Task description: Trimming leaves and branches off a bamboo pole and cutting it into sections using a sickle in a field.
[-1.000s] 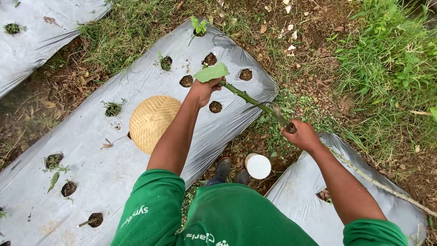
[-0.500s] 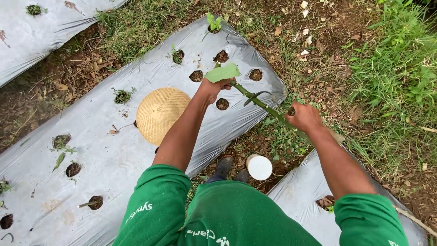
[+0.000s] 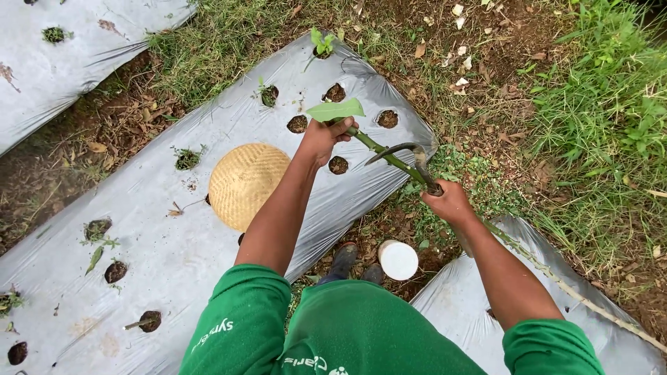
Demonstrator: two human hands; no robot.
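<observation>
Now a curved sickle [image 3: 410, 158] is showing in the right hand [image 3: 450, 203], fingers wrapped around its handle, blade hooking the green stem [image 3: 381, 151]; left hand [image 3: 324, 137] is clasping the stem's leafy end above the silver sheeting [image 3: 167, 257], near a round white container [image 3: 399, 260].

A woven hat [image 3: 244, 184] lies on the plastic sheet [image 3: 139, 243], left of the cup [image 3: 398, 260].

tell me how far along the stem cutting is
Done: the left hand grips the green stem just below its leaf, and the right hand has the sickle hooked against it. In hand: the cut itself; whether the blade has bitten in cannot be told. Left: the stem looks whole, and most holes in the silver plastic sheet show only soil.
</observation>
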